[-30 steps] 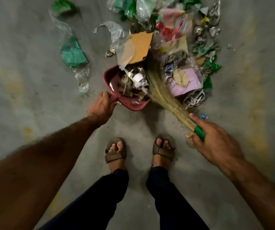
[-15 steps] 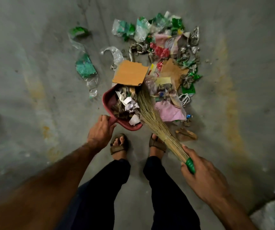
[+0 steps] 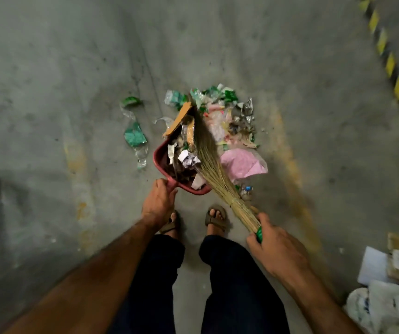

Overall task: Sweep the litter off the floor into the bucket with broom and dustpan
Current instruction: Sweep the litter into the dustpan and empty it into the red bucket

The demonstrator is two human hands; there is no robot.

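Fingers of left hand [image 3: 158, 203] grip dustpan [image 3: 162, 160]; right hand [image 3: 274, 247] grips broom [image 3: 214, 169].

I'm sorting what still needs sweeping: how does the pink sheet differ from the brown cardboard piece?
The pink sheet lies flat on the floor, right of the broom; the cardboard piece stands tilted on edge against the broom's left side, at the dustpan's mouth. The sheet looks thin and limp, the cardboard stiff. Both are still outside the dustpan.

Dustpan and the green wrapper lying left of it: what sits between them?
Bare concrete floor only, in the head view. The green wrapper, with its clear plastic tail, lies apart from the red dustpan; nothing lies between them.
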